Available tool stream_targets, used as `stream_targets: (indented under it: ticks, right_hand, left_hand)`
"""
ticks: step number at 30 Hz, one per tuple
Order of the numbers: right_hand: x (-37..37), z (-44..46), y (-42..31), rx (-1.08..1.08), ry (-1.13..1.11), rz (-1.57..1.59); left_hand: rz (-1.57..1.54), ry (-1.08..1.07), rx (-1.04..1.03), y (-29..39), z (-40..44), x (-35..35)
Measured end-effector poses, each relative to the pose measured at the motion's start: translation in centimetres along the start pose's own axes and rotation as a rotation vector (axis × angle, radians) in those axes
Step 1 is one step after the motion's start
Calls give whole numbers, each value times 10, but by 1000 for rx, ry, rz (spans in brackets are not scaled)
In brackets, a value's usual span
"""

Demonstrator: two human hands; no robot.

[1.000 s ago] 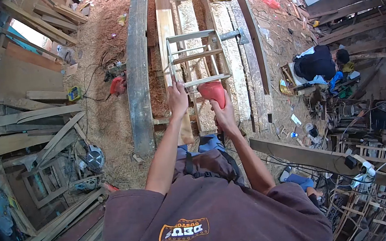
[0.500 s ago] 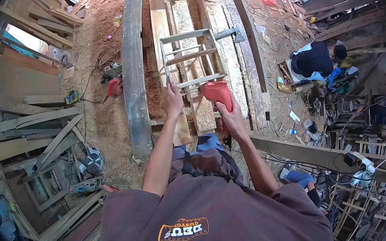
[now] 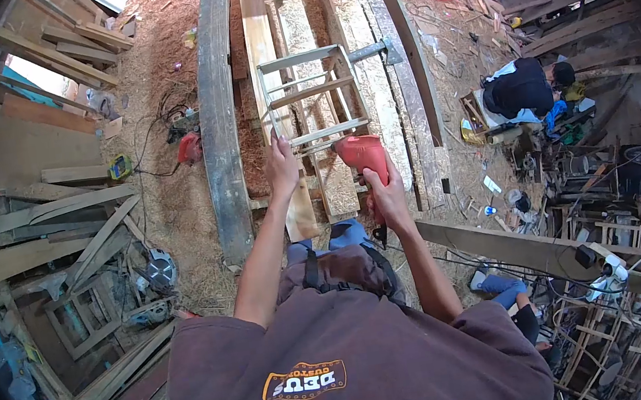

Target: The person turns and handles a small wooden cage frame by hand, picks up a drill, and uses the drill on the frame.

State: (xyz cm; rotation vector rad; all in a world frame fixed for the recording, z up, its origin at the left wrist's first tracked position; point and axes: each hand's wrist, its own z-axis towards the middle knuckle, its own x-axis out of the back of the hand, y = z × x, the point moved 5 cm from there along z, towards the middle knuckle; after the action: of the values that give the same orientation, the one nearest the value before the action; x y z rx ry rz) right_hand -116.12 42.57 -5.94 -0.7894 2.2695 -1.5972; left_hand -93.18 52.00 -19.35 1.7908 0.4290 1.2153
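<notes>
A small wooden frame with crosspieces (image 3: 312,93) lies on the planks of a low workbench. My left hand (image 3: 281,168) is closed on the near left corner of this frame. In my right hand (image 3: 390,197) is a red power drill (image 3: 363,151), held by its handle with the nose pointing left along the frame's near rail. Whether its bit touches the wood is too small to tell. Just right of the frame lies a hatchet-like tool (image 3: 391,50), its head on the bench boards.
Long thick beams (image 3: 222,132) edge the bench on both sides. A red power tool (image 3: 189,148) with a cord lies on the sawdust floor to the left, near a circular saw (image 3: 160,269). Another person (image 3: 519,97) bends over work at the right. Stacked lumber (image 3: 47,216) lines the left.
The view has shifted slightly, and the frame and both hands appear a little further left. My hands keep the same grips on the frame and the drill.
</notes>
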Motion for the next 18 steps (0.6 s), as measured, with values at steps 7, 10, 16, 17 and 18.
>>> stream_targets:
  ticks: [7,10,16,17,18]
  right_hand:
    - [-1,4,0,0,-3,-25]
    - [-1,1,-6,-58,-10,-1]
    - [2,3,-1,-75,-13,73]
    - [4,4,1,-78,-19,89]
    - [5,4,3,-103,-16,114]
  left_hand:
    - [5,-11,-3,6,-2,5]
    - [79,-54,44,7,-4,7]
    - [48,-76,57,4,-3,4]
    - [37,-62,48,6,-4,5]
    - [26,-49,39,6,-4,5]
